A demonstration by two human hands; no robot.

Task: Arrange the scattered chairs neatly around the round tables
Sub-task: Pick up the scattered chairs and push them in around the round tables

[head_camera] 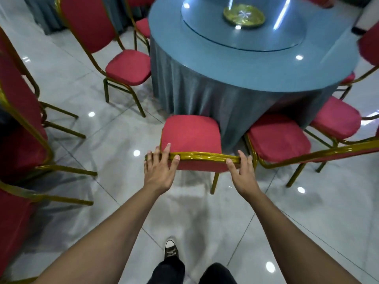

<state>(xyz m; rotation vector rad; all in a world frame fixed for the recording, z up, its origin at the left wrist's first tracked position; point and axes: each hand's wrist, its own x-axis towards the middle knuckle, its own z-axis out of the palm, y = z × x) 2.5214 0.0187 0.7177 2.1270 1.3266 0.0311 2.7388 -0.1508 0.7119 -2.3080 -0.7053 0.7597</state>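
The round table (pixel 246 74), draped in a blue-grey cloth to the floor, is the landmark. At its near edge stands the chair (pixel 191 136) being handled, its red seat pointing at the table and the front of the seat touching the cloth. The chair's gold top rail runs crosswise, parallel to the table's near edge.

The left hand (pixel 159 171) is on the rail's left end, fingers (pixel 167 148) nearly straight and laid over the top, thumb beneath. The right hand (pixel 244 173) takes the right end, fingers curled over the rail and thumb in front.

Just right of this chair, another chair (pixel 279 138) stands close, with a narrow gap between the two. A third chair (pixel 128 67) to the left of the table leaves a wider stretch of open tiled floor (pixel 114 128).

About eight red chairs are in view, partly cut off by the frame; one table is fully seen. A glass turntable (pixel 242 31) sits on the table with one gold dish (pixel 244 15).
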